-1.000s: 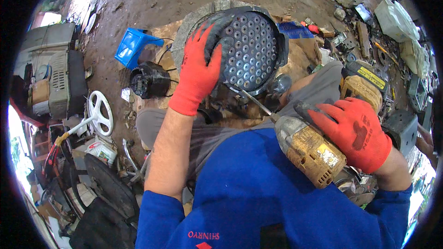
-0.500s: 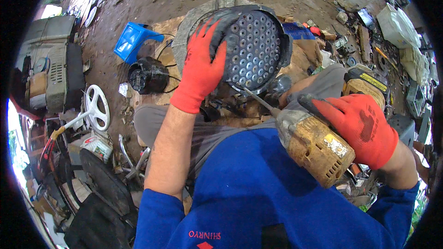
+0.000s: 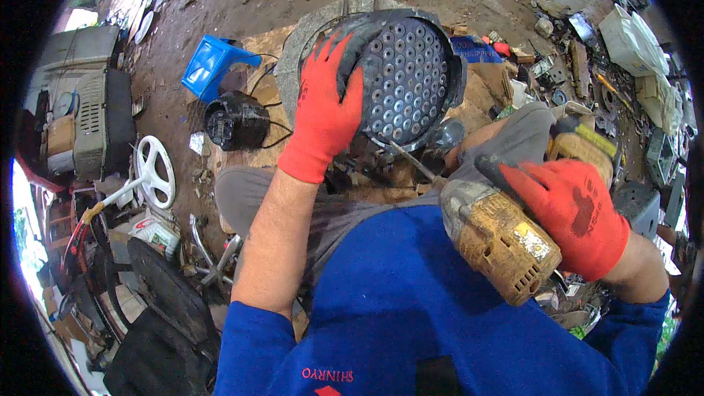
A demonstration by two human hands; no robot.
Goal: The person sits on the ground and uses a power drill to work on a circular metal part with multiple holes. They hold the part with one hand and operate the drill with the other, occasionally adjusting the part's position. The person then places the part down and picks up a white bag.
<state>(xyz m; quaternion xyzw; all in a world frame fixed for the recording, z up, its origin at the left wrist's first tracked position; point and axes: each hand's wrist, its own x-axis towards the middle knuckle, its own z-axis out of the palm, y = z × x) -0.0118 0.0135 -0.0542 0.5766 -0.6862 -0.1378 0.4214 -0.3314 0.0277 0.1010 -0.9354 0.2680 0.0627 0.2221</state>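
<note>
A round black lamp (image 3: 411, 77) with rows of small lens-like discs stands tilted toward me, its thick grey housing (image 3: 308, 29) behind it. My left hand (image 3: 330, 103), in a red glove with dark fingertips, grips the lamp's left side, thumb and fingers spread over the rim. In my right hand (image 3: 565, 209), also gloved, is a worn yellow cordless drill driver (image 3: 502, 242). Its long bit (image 3: 412, 160) points up and left, the tip at the lamp's lower rim; whether it sits in a screw I cannot tell. The battery (image 3: 583, 148) shows beyond my right hand.
Left of the lamp are a black cylindrical part (image 3: 236, 121) with cables and a blue plastic stool (image 3: 213, 66). Cardboard (image 3: 480, 92) lies under the lamp. A white wheel (image 3: 155, 172) and scrap crowd the left; metal pieces and a white container (image 3: 634, 40) lie right.
The lamp and my left hand have shifted very slightly right. My right hand and the driver have tipped a little downward, with the bit tip still at the lower rim.
</note>
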